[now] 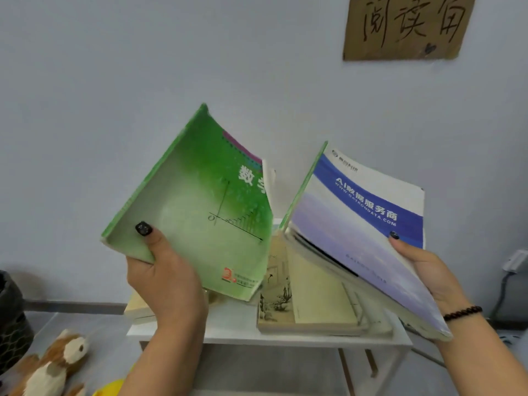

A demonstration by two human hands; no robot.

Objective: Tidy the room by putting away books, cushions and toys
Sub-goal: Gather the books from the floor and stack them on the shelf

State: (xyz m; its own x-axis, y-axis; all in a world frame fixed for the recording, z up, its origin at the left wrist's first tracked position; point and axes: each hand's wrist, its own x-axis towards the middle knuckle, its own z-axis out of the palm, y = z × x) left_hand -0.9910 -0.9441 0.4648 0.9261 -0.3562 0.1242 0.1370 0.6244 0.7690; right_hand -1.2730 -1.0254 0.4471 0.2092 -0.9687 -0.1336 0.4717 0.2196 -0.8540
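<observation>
My left hand [167,277] grips a green maths book [200,207] by its lower left corner, thumb on the cover, and holds it tilted above the small white table [228,327]. My right hand [425,270] grips a stack of books topped by a blue and white book [360,221], thumb on the cover, raised over the table's right side. A pale yellow book with an ink drawing [300,298] lies flat on the table between my hands. Another cream book [140,308] lies on the table's left edge, mostly hidden behind my left wrist.
A brown and white plush toy [54,367] lies on the floor at lower left, next to a dark mesh bin [11,321]. A yellow object [111,388] peeks in at the bottom. A cardboard sign [405,24] hangs on the wall; a cable and plug [511,270] sit at right.
</observation>
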